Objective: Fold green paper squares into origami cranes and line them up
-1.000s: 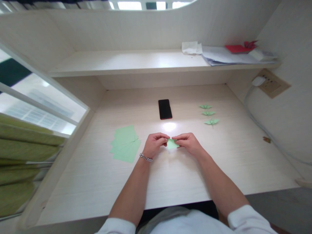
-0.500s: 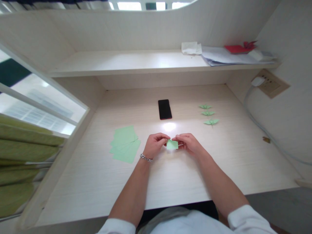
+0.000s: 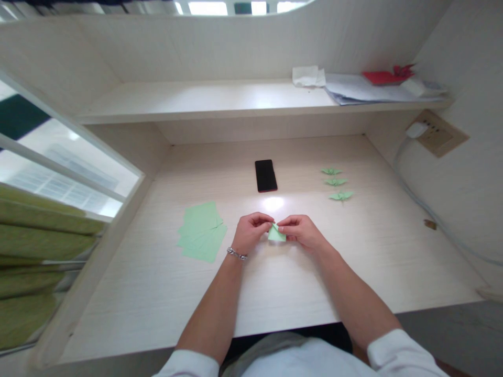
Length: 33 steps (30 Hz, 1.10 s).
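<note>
Surface (image 3: 283,293): the near edge runs slightly aslant below the forearms; the back is bounded by a panel under the shelf (image 3: 204,98). Open stretches lie left of the sheets (image 3: 202,233), between the phone (image 3: 266,176) and the folded figures (image 3: 335,182), and between the forearms. The sheets lie near the left hand (image 3: 250,231); the figures stand well apart from the right hand (image 3: 302,230).

Paper (image 3: 277,235): located between the two hands, above the middle of the surface, nearer to the viewer than the phone. Left grip: thumb and fingers pinch its upper left corner. Right grip: thumb and fingers pinch its upper right part, the thumb lying over the face.

Compared with half a second ago, the right fingertips sit further in over the paper, and its upper right side, then nearly square, now slants. Sheets, phone and figures hold the same places.

Materials: the paper is small, light green and creased along the slant. The sheets are flat, matt, the same green, overlapping in a loose fan. The three figures are of green paper, with spread, pointed wings, set in a column. The phone is a dark, glossy rectangle with a reddish lower edge. The surface has a pale, faint wood grain. A metal link bracelet (image 3: 237,254) circles the left wrist.
</note>
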Each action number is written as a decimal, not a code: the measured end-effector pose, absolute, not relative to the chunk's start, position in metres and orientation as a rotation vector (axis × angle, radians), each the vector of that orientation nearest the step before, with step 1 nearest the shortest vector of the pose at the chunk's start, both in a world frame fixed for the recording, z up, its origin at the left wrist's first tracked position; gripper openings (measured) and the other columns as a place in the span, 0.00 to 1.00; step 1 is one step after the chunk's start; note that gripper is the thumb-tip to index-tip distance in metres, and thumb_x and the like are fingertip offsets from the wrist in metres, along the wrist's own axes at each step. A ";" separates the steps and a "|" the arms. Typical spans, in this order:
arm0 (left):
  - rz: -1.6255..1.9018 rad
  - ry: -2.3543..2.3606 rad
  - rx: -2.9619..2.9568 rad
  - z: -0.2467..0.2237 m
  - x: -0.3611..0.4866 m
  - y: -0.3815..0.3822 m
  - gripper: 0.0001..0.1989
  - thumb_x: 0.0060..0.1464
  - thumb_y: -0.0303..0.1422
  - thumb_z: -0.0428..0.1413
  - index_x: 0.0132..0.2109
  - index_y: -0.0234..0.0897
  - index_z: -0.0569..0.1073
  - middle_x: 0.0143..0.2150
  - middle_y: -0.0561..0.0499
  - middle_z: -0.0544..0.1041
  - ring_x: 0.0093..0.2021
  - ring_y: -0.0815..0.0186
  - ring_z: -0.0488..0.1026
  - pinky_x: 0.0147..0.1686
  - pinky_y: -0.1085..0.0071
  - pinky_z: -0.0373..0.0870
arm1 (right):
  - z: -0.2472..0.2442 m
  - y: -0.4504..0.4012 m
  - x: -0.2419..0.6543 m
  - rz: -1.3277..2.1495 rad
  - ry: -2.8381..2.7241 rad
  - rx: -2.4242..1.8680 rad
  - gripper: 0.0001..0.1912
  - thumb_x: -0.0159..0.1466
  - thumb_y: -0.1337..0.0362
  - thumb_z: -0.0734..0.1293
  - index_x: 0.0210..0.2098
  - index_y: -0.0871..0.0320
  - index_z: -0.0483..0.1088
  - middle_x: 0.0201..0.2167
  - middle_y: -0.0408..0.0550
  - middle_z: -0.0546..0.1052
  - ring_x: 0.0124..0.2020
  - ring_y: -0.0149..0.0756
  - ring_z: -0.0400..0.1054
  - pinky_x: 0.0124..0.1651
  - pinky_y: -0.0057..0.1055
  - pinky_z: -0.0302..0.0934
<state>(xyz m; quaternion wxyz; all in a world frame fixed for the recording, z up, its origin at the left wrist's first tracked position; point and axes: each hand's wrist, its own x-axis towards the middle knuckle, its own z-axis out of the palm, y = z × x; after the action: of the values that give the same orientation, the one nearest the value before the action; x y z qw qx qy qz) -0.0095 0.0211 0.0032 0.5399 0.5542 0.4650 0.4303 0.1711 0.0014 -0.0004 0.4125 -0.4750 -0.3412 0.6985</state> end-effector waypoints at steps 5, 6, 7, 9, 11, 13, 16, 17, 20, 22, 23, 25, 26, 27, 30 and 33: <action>1.063 1.102 1.199 0.003 -0.005 0.020 0.08 0.43 0.31 0.62 0.34 0.34 0.77 0.32 0.46 0.80 0.30 0.65 0.76 0.30 0.71 0.72 | -0.001 0.003 0.171 1.726 -0.858 -1.204 0.15 0.42 0.63 0.77 0.29 0.62 0.78 0.23 0.46 0.76 0.24 0.30 0.67 0.28 0.28 0.60; 1.064 1.100 1.192 0.003 -0.004 0.020 0.08 0.43 0.31 0.62 0.34 0.34 0.77 0.32 0.46 0.80 0.30 0.65 0.76 0.30 0.71 0.72 | -0.001 0.003 0.171 1.725 -0.855 -1.210 0.15 0.41 0.63 0.77 0.29 0.62 0.78 0.23 0.46 0.76 0.24 0.30 0.67 0.28 0.28 0.60; 1.065 1.099 1.188 0.002 -0.004 0.020 0.08 0.44 0.31 0.62 0.34 0.34 0.77 0.32 0.46 0.80 0.30 0.65 0.76 0.29 0.71 0.72 | 0.000 0.003 0.171 1.730 -0.849 -1.214 0.15 0.41 0.63 0.78 0.29 0.62 0.78 0.23 0.46 0.76 0.24 0.31 0.67 0.28 0.28 0.60; 1.067 1.099 1.181 0.001 -0.004 0.020 0.08 0.44 0.31 0.61 0.34 0.33 0.78 0.32 0.46 0.80 0.29 0.66 0.75 0.29 0.71 0.72 | 0.000 0.003 0.171 1.742 -0.837 -1.217 0.16 0.41 0.63 0.78 0.29 0.62 0.78 0.24 0.47 0.77 0.26 0.32 0.68 0.29 0.29 0.61; 1.071 1.098 1.169 0.000 -0.004 0.020 0.08 0.44 0.31 0.61 0.34 0.33 0.77 0.32 0.46 0.80 0.29 0.66 0.75 0.29 0.71 0.72 | 0.001 0.002 0.171 1.748 -0.837 -1.215 0.16 0.41 0.63 0.78 0.30 0.62 0.79 0.25 0.47 0.77 0.26 0.32 0.69 0.30 0.30 0.61; 1.076 1.093 1.151 -0.001 -0.004 0.020 0.09 0.44 0.31 0.61 0.35 0.33 0.77 0.32 0.46 0.80 0.29 0.66 0.75 0.29 0.71 0.71 | 0.001 0.002 0.171 1.748 -0.847 -1.210 0.16 0.42 0.63 0.77 0.30 0.62 0.79 0.25 0.48 0.77 0.26 0.32 0.68 0.29 0.29 0.61; 1.088 1.090 1.124 0.000 -0.003 0.020 0.11 0.43 0.31 0.62 0.37 0.33 0.76 0.32 0.47 0.80 0.29 0.66 0.75 0.29 0.71 0.71 | 0.001 0.002 0.171 1.737 -0.858 -1.208 0.15 0.42 0.63 0.77 0.30 0.62 0.79 0.24 0.47 0.77 0.24 0.30 0.67 0.27 0.28 0.59; 1.093 1.090 1.117 0.001 -0.002 0.019 0.11 0.43 0.31 0.62 0.37 0.33 0.76 0.31 0.47 0.79 0.29 0.66 0.75 0.29 0.72 0.71 | 0.001 0.002 0.171 1.733 -0.858 -1.212 0.15 0.42 0.63 0.77 0.29 0.62 0.79 0.23 0.47 0.77 0.24 0.30 0.67 0.27 0.28 0.59; 1.103 1.089 1.109 0.003 -0.001 0.019 0.11 0.43 0.32 0.62 0.37 0.33 0.76 0.30 0.47 0.79 0.29 0.66 0.75 0.28 0.72 0.70 | 0.001 0.003 0.171 1.735 -0.852 -1.214 0.16 0.41 0.63 0.78 0.29 0.62 0.79 0.23 0.47 0.76 0.24 0.30 0.67 0.27 0.28 0.59; 1.108 1.087 1.105 0.004 0.000 0.019 0.12 0.43 0.32 0.62 0.37 0.33 0.75 0.31 0.47 0.79 0.29 0.66 0.75 0.28 0.72 0.70 | 0.002 0.003 0.171 1.746 -0.842 -1.208 0.16 0.41 0.63 0.78 0.29 0.62 0.78 0.24 0.47 0.77 0.25 0.31 0.67 0.27 0.28 0.59; 1.111 1.087 1.102 0.004 0.000 0.019 0.12 0.43 0.31 0.62 0.37 0.33 0.75 0.31 0.47 0.79 0.29 0.66 0.75 0.28 0.72 0.70 | 0.002 0.003 0.171 1.752 -0.836 -1.205 0.16 0.41 0.63 0.78 0.29 0.62 0.78 0.24 0.47 0.77 0.26 0.32 0.67 0.28 0.28 0.60; 1.113 1.085 1.101 0.004 -0.001 0.019 0.12 0.42 0.31 0.62 0.37 0.33 0.75 0.32 0.47 0.79 0.29 0.66 0.75 0.28 0.72 0.71 | 0.003 0.003 0.171 1.762 -0.826 -1.202 0.16 0.41 0.63 0.78 0.29 0.62 0.78 0.25 0.48 0.77 0.27 0.32 0.68 0.29 0.29 0.60; 1.112 1.084 1.102 0.003 -0.001 0.019 0.12 0.42 0.31 0.62 0.37 0.33 0.75 0.32 0.47 0.79 0.29 0.66 0.75 0.29 0.72 0.71 | 0.004 0.003 0.171 1.766 -0.822 -1.202 0.16 0.41 0.63 0.78 0.29 0.62 0.78 0.25 0.48 0.77 0.27 0.32 0.68 0.29 0.29 0.61; 1.110 1.082 1.105 0.003 -0.002 0.019 0.12 0.42 0.31 0.62 0.37 0.33 0.75 0.32 0.46 0.79 0.29 0.66 0.75 0.29 0.71 0.71 | 0.004 0.002 0.171 1.769 -0.819 -1.202 0.16 0.41 0.63 0.78 0.30 0.62 0.78 0.26 0.48 0.77 0.27 0.33 0.68 0.29 0.29 0.61; 1.098 1.069 1.113 0.001 -0.003 0.020 0.12 0.43 0.30 0.62 0.37 0.33 0.75 0.33 0.46 0.79 0.30 0.66 0.76 0.30 0.70 0.72 | 0.004 0.002 0.171 1.772 -0.814 -1.205 0.16 0.41 0.63 0.78 0.29 0.62 0.78 0.26 0.48 0.77 0.27 0.32 0.68 0.28 0.28 0.60; 1.101 1.054 1.123 0.000 -0.004 0.020 0.12 0.43 0.29 0.62 0.38 0.33 0.76 0.33 0.46 0.80 0.31 0.65 0.76 0.31 0.70 0.72 | 0.004 0.002 0.171 1.772 -0.816 -1.203 0.16 0.41 0.63 0.78 0.29 0.62 0.78 0.25 0.47 0.76 0.27 0.31 0.68 0.27 0.27 0.60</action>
<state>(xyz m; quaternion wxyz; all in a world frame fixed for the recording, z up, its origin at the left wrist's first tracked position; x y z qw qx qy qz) -0.0044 0.0199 0.0005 0.5844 0.4812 0.4517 0.4721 0.1708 0.0023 0.0043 0.4122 -0.4781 -0.3242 0.7045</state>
